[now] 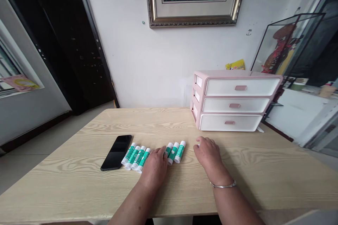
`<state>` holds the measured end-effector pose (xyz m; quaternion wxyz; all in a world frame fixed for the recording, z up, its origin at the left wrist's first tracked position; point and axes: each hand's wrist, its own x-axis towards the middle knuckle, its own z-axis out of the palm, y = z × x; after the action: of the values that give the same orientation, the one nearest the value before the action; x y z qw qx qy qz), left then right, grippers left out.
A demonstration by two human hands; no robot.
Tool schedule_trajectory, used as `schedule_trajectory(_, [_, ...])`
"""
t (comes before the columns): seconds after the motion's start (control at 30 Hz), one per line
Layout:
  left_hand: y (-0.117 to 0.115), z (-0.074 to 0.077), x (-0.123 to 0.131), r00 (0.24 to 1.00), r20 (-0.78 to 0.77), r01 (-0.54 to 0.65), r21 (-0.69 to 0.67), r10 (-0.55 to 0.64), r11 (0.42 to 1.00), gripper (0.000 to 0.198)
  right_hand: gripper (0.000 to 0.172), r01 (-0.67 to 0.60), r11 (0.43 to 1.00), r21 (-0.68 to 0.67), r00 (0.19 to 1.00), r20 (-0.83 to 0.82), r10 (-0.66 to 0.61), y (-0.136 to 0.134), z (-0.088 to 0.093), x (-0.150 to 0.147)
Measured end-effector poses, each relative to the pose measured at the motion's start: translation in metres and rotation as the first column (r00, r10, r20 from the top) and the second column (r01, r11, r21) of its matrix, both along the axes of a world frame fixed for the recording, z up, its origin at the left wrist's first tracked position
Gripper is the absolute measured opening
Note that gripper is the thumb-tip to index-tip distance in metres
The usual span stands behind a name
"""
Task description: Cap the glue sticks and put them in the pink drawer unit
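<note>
- The left grip [156,163], a bare hand turned palm down, lay low over the desk [79,191], between two groups of white tubes with green labels.
- Its fingers reached forward and its fingertips were at the nearest tube of the right-hand group, partly covering it; whether the grip was closed on that tube or on anything under the palm could not be told.
- The right grip [208,152], also bare, was at the desk to the right of all the tubes, well apart from the left one. Its fingers were loosely bent; its underside was hidden, so whether it was open or closed could not be told.
- A silvery bracelet [224,185] circled the right wrist.
- Four tubes [136,158] lay side by side on the desk to the left of the left grip, all slanting the same way, upper ends toward the right.
- Three tubes [173,153] lay in a similar slanted row between the two grips, the rightmost one fully in sight.
- A black phone [116,153] lay face up on the desk, just beside the leftmost tube.
- A pink and white drawer unit [219,105] stood at the back right of the desk, its three drawers pushed in.
- A framed picture [192,21] hung on the white wall [129,59] beyond.
</note>
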<state>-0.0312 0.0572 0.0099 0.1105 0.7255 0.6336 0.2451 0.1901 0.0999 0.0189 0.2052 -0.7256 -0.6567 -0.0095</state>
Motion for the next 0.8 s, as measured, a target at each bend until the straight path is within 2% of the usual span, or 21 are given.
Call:
schedule_trajectory(0.2, [-0.009, 0.004, -0.001, 1.000, 0.004, -0.027, 0.072, 0.026, 0.997, 0.042, 0.034, 0.008, 1.000, 0.003, 1.000, 0.023, -0.008, 0.003, -0.006, 0.004])
schedule_trajectory(0.33, [-0.019, 0.016, -0.010, 0.980, -0.049, -0.181, 0.165, 0.191, 0.970, 0.037, 0.034, 0.007, 1.000, -0.017, 0.999, 0.048, -0.006, 0.002, -0.005, 0.002])
schedule_trajectory(0.43, [-0.024, 0.020, -0.023, 0.942, -0.177, -0.247, 0.208, 0.284, 0.947, 0.035, 0.034, 0.004, 0.999, -0.033, 0.999, 0.055, -0.002, 0.002, -0.005, 0.002])
schedule_trajectory(0.57, [-0.026, 0.013, -0.037, 0.878, -0.346, -0.259, 0.235, 0.330, 0.937, 0.032, 0.033, -0.008, 0.999, -0.039, 0.996, 0.084, 0.011, 0.002, -0.008, 0.002])
schedule_trajectory(0.7, [-0.026, 0.005, -0.040, 0.850, -0.414, -0.242, 0.243, 0.326, 0.939, 0.030, 0.036, -0.032, 0.999, -0.040, 0.991, 0.128, 0.037, 0.000, -0.007, 0.002])
schedule_trajectory(0.8, [-0.024, 0.004, -0.038, 0.858, -0.428, -0.206, 0.222, 0.285, 0.953, 0.030, 0.034, -0.058, 0.998, -0.037, 0.990, 0.130, 0.062, -0.002, -0.005, 0.000])
